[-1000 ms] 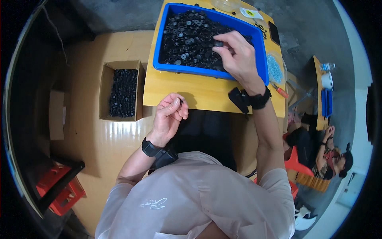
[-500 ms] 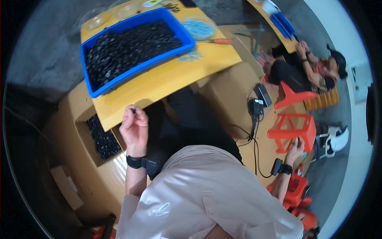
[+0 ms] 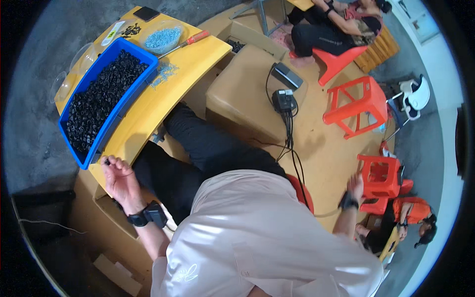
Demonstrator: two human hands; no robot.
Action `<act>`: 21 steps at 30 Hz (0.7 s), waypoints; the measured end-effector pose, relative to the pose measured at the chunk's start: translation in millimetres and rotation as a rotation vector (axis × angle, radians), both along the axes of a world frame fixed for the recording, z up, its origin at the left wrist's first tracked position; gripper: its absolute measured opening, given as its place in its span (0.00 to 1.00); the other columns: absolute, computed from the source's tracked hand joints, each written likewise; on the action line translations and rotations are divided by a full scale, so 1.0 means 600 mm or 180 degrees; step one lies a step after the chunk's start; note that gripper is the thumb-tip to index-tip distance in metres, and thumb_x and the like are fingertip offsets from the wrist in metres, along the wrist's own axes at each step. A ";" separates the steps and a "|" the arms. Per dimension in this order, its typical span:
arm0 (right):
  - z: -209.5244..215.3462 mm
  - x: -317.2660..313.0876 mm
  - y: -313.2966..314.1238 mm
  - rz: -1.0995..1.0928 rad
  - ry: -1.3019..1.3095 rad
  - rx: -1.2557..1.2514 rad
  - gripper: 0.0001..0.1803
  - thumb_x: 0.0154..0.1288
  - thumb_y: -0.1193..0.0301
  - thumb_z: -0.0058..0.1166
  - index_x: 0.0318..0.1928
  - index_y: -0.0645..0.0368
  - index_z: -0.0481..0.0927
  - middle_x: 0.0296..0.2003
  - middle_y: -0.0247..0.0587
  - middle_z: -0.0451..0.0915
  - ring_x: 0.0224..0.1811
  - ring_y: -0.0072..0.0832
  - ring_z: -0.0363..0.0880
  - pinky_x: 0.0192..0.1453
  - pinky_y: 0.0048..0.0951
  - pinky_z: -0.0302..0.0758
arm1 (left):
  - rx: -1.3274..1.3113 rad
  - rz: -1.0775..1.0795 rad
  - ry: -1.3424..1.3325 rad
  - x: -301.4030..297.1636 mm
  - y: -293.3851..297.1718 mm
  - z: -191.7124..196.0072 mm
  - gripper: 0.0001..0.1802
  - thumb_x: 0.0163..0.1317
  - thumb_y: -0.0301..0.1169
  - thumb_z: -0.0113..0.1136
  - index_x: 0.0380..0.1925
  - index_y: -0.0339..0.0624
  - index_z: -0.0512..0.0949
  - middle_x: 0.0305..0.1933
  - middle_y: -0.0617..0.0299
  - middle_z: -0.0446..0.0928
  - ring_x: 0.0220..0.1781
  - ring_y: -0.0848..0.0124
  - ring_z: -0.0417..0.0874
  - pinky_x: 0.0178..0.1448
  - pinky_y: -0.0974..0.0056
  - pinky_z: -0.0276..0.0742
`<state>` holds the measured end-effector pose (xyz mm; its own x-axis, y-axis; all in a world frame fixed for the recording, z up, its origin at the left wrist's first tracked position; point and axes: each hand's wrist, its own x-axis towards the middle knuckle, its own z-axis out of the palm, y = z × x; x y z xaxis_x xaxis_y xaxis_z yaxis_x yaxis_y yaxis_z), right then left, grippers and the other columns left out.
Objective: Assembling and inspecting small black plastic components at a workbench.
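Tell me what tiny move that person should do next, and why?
Maybe bring the bare right hand over to the yellow, flat-topped table. It's out by a red plastic stool, while the bare left hand pinches a small black piece near the blue rectangular plastic tray of black parts. The right hand is blurred, so I can't tell whether it's empty.

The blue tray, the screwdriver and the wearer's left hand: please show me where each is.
Blue tray (image 3: 120,110), head view: on its near rim.
Screwdriver (image 3: 191,40), head view: on its red handle.
Left hand (image 3: 121,182), head view: on its palm.
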<state>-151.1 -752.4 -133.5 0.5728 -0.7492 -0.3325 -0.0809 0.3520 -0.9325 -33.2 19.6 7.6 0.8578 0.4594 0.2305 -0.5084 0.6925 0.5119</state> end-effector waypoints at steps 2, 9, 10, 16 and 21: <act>-0.010 -0.014 -0.053 -0.0189 0.0161 -0.0092 0.17 0.61 0.59 0.45 0.45 0.56 0.72 0.40 0.37 0.73 0.39 0.30 0.72 0.43 0.29 0.70 | -0.0351 0.0016 0.0359 0.020 -0.021 0.011 0.11 0.60 0.29 0.52 0.40 0.37 0.67 0.33 0.60 0.67 0.30 0.72 0.64 0.34 0.71 0.63; 0.124 -0.024 -0.217 -0.0122 0.1369 -0.1505 0.14 0.61 0.71 0.42 0.45 0.61 0.73 0.40 0.40 0.74 0.42 0.29 0.71 0.48 0.33 0.67 | -0.0513 0.0789 0.0208 -0.019 0.070 -0.044 0.11 0.59 0.26 0.53 0.41 0.35 0.68 0.33 0.60 0.69 0.31 0.73 0.67 0.36 0.72 0.66; 0.142 -0.017 -0.221 -0.0112 0.1397 -0.1566 0.14 0.61 0.71 0.42 0.45 0.61 0.73 0.40 0.40 0.74 0.42 0.29 0.71 0.48 0.33 0.67 | -0.0649 0.0956 0.0228 -0.044 0.085 -0.039 0.10 0.59 0.26 0.52 0.40 0.35 0.68 0.32 0.60 0.68 0.30 0.74 0.67 0.35 0.72 0.66; 0.219 -0.194 -0.211 -0.0758 0.1701 -0.1779 0.14 0.61 0.71 0.42 0.45 0.61 0.73 0.41 0.40 0.74 0.42 0.29 0.71 0.48 0.33 0.67 | -0.1124 0.0899 0.0089 -0.164 0.222 -0.085 0.08 0.62 0.26 0.46 0.40 0.36 0.67 0.29 0.64 0.64 0.30 0.74 0.61 0.33 0.71 0.59; 0.242 -0.248 -0.189 -0.1123 0.1784 -0.1902 0.14 0.61 0.71 0.42 0.46 0.61 0.73 0.41 0.41 0.74 0.42 0.29 0.71 0.49 0.33 0.67 | -0.0915 0.0766 0.0270 -0.182 0.306 -0.120 0.12 0.62 0.30 0.47 0.41 0.32 0.68 0.35 0.57 0.70 0.34 0.68 0.66 0.39 0.67 0.65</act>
